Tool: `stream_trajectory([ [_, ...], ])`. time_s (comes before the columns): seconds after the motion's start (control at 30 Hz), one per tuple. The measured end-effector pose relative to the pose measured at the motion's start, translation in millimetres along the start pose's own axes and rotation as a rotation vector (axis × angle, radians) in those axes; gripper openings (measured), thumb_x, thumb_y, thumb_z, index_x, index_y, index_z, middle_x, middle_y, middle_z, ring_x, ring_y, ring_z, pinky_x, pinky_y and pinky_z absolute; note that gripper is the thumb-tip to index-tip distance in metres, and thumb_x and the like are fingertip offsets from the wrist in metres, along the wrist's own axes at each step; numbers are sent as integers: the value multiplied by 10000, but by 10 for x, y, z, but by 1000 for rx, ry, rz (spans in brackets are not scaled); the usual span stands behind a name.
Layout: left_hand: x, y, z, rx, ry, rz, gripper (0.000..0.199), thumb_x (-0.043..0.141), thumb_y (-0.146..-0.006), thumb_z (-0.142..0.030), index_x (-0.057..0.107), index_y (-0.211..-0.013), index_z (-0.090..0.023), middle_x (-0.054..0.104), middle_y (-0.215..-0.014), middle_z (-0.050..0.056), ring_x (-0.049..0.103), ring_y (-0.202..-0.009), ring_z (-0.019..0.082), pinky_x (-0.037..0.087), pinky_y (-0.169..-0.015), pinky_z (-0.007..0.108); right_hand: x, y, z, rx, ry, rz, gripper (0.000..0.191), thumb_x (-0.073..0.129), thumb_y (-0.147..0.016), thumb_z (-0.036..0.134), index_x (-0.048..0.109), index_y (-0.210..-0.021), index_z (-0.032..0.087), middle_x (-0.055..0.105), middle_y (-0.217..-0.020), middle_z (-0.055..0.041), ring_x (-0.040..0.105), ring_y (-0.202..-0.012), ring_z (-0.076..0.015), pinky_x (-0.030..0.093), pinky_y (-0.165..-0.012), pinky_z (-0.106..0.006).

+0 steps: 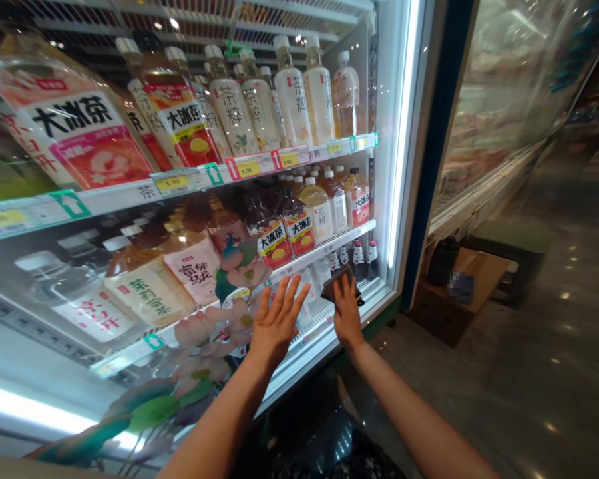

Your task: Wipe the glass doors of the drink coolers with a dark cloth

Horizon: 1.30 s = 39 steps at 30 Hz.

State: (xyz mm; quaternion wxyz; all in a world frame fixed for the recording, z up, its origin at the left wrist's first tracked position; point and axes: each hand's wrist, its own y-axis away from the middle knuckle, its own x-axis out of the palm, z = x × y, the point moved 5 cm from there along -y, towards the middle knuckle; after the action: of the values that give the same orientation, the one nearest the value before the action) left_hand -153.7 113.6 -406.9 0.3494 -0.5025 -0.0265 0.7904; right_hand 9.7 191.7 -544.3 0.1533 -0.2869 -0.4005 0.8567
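My left hand point(278, 320) is raised in front of the drinks cooler with its fingers spread, holding nothing. It is beside a lotus flower decal point(242, 263) and the lower shelves. My right hand point(348, 311) is up near the cooler's right side, fingers stretched out. Just behind those fingers shows a dark flat thing point(331, 286); I cannot make out its kind, nor whether the palm touches it. Beyond both hands stand iced tea bottles point(299, 233) with red and yellow labels, and small dark bottles point(359, 258) on a lower shelf.
Large tea bottles point(92, 126) and slim clear-labelled bottles point(292, 93) line the upper shelf, above price tags point(247, 169). A lit frame point(404, 133) bounds the cooler. To the right, a cardboard box point(479, 273) bears a black bottle point(444, 259), near a green stool point(514, 239).
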Motion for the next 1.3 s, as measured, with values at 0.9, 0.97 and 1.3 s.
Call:
stream_trajectory([
  [0.9, -249, 519, 33, 70, 70, -132, 699, 490, -942, -98, 280, -1603, -186, 173, -1691, 94, 153, -1573, 232, 188, -1287, 446, 28, 161, 891, -36, -94, 142, 971, 369, -820, -48, 45, -1630, 379, -44, -1722, 10, -92, -1567, -281, 245, -1223, -635],
  [0.97, -252, 849, 92, 53, 60, -138, 698, 484, -936, -94, 296, -1599, -206, 237, -1678, 80, 192, -1565, 217, 174, -1289, 435, 23, 297, 889, -36, -89, 192, 1023, 357, -764, -84, 83, -1626, 395, -5, -1725, 16, -49, -1573, -269, 264, -1225, -613],
  [1.3, -87, 1687, 432, -152, -72, -130, 734, 523, -915, -110, 302, -1590, -295, 298, -1648, 37, 138, -1571, 190, 1, -1289, 465, 258, 226, 1579, 59, -116, 58, 1005, 372, -783, -43, 39, -1635, 373, -53, -1721, 33, -101, -1569, -314, 218, -1217, -681],
])
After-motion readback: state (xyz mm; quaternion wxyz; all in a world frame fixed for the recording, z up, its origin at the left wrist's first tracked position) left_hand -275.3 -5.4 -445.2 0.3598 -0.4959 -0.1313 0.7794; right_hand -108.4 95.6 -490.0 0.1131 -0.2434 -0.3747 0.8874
